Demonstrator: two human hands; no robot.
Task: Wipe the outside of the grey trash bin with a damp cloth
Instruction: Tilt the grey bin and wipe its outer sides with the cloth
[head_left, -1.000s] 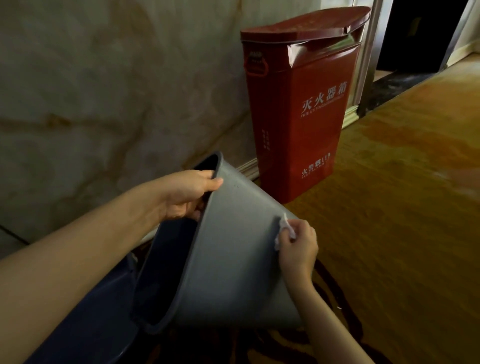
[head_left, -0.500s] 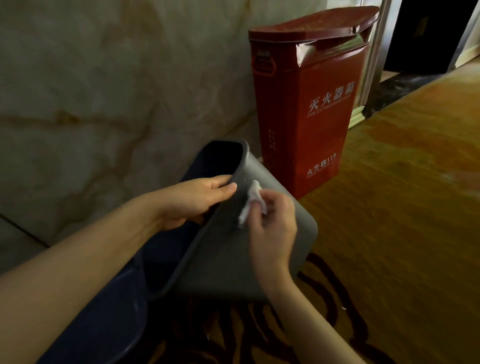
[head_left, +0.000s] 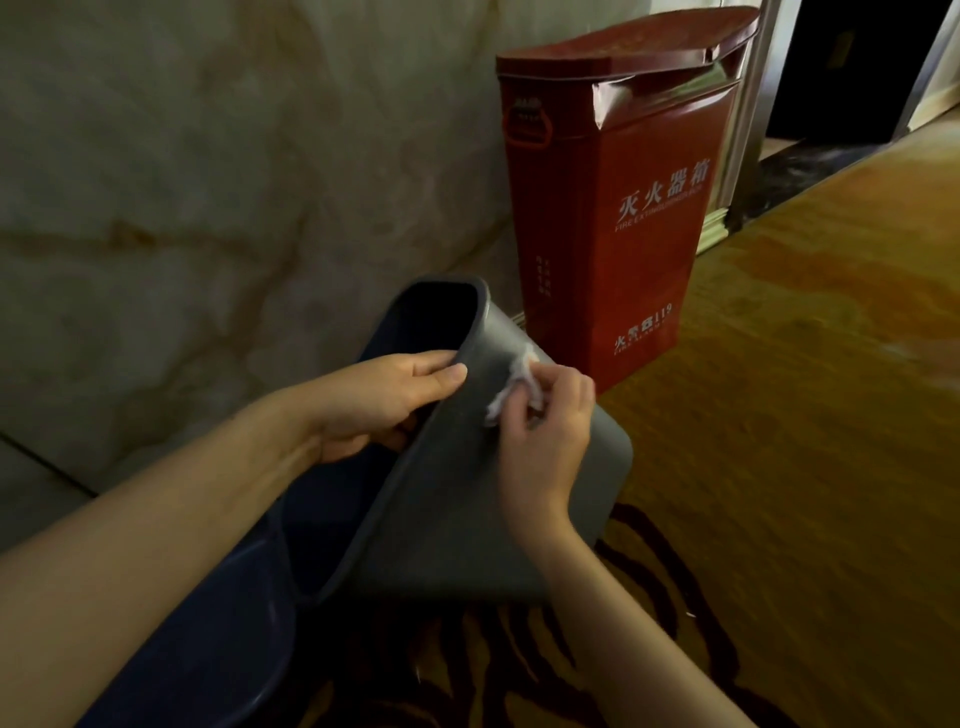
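- Marble-look wall (head_left: 208, 182), pale and veined with rusty streaks, fills my left side and meets the floor just behind the bin, so there is little free room on that side.
- Patterned carpet (head_left: 805, 467), golden-brown with dark swirling lines near me, spreads open and free to my right.
- Red metal fire-extinguisher box (head_left: 608, 208), tall and rectangular with white lettering and a slanted lid, stands against the wall just beyond the bin.
- Smooth matte grey trash bin (head_left: 467, 509), a rounded-corner rectangle in section, is tipped on its side over the carpet, its dark mouth facing left toward the wall and its base end pointing right, near the red box but apart from it.
- Dark blue rounded container (head_left: 218, 623), glossy, sits low at my left just beside the bin's mouth; I cannot tell whether they touch.
- My left hand (head_left: 374, 405) clamps the bin's rim, thumb on the outer face and fingers curled inside.
- My right hand (head_left: 545, 421) pinches a crumpled white cloth (head_left: 511, 382), pressing it against the bin's upper outer wall close to the rim, near my left thumb.
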